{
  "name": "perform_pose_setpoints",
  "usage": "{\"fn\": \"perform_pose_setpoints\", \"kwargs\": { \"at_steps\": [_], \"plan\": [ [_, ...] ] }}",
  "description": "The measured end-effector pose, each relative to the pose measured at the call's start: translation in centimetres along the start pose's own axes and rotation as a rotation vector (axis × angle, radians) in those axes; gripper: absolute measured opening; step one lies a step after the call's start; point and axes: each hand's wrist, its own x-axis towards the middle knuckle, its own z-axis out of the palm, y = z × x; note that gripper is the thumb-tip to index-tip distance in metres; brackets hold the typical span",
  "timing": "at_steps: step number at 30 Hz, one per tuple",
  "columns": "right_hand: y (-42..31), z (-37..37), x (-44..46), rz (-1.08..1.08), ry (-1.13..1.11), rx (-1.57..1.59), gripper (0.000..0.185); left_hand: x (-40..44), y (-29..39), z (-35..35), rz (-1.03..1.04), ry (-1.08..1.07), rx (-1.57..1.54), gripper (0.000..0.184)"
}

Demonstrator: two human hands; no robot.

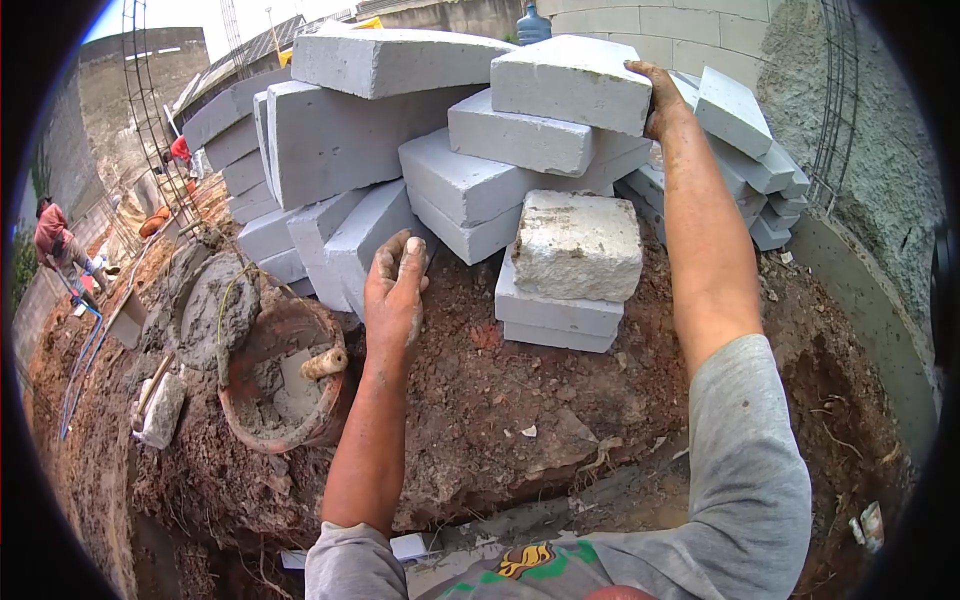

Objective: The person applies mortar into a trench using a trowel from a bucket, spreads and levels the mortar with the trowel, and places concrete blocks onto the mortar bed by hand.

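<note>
My right hand (662, 98) reaches far forward, its fingers wrapped round the right end of a pale block (570, 82) on top of the pile. That block rests over another flat block (520, 138). My left hand (396, 285) is raised in front of the leaning blocks (365, 245), fingers apart and thumb up, with nothing in it. Between the arms, a rough, dirt-stained block (578, 245) sits on two smooth blocks (556, 318) on the soil.
A mortar bucket (240, 400) with a trowel handle (325, 363) stands at the left, beside a wet mortar heap (215, 300). A hammer (158, 400) lies farther left. A co-worker (55, 240) is at the far left. Steel rebar columns (140, 90) rise behind. A concrete wall edge (870, 300) runs along the right.
</note>
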Motion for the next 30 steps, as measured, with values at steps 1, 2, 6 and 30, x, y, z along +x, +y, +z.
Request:
{"fn": "perform_pose_setpoints", "kwargs": {
  "at_steps": [1, 2, 6, 30],
  "plan": [
    [0.4, 0.0, 0.6, 0.001, 0.030, 0.009, 0.081, -0.7, 0.3, -0.1, -0.049, -0.013, -0.058, 0.058],
    [-0.1, 0.2, 0.5, -0.005, 0.055, 0.022, 0.079, -1.3, 0.7, -0.3, -0.091, -0.025, -0.116, 0.062],
    [-1.2, 2.9, -6.3, -0.144, 0.012, 0.028, 0.073, -2.7, 2.4, -0.4, -0.184, -0.011, -0.229, 0.084],
    [1.1, -2.2, -11.6, -0.167, -0.230, 0.362, 0.073, -2.5, 12.7, 11.2, -0.127, 0.033, -0.584, 0.090]
  ]
}}
